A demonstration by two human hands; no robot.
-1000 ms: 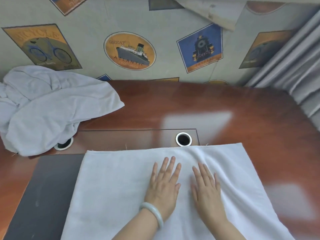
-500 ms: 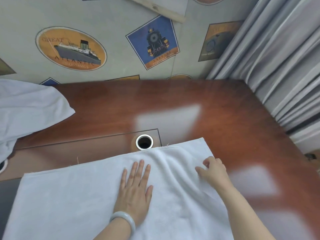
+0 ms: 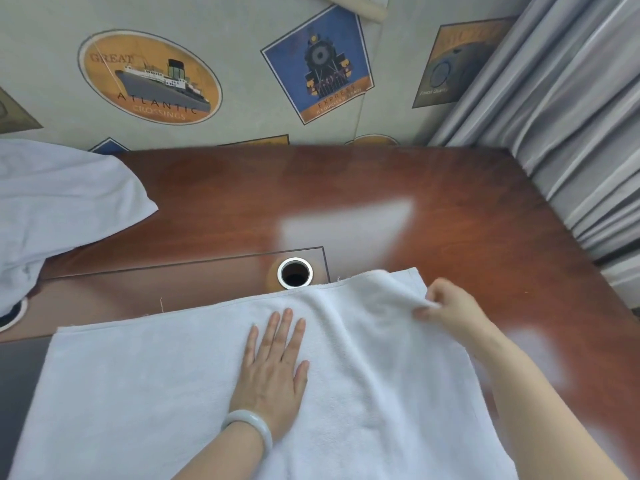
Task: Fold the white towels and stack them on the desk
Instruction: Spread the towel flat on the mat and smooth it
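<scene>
Bright, soft glare on desk [image 3: 346, 188] — edges bowed

The spread towel [image 3: 173, 393] is white terry cloth, matt and nubbly, with a stitched hem. The heaped towel [image 3: 52, 202] looks like thinner, smoother cloth. The worktop [image 3: 450, 202] is reddish-brown wood, polished glossy, mirroring pale light. Its cable ring [image 3: 295, 261] is shiny metal. The bangle [image 3: 258, 424] looks smooth and glossy, like pale stone. The curtain [image 3: 571, 133] is grey pleated cloth.

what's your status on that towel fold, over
Left hand flat, pressing the spread white terry towel. Right hand pinches its far right corner, slightly lifted. Crumpled white towel lies far left, apart from the fold.
</scene>
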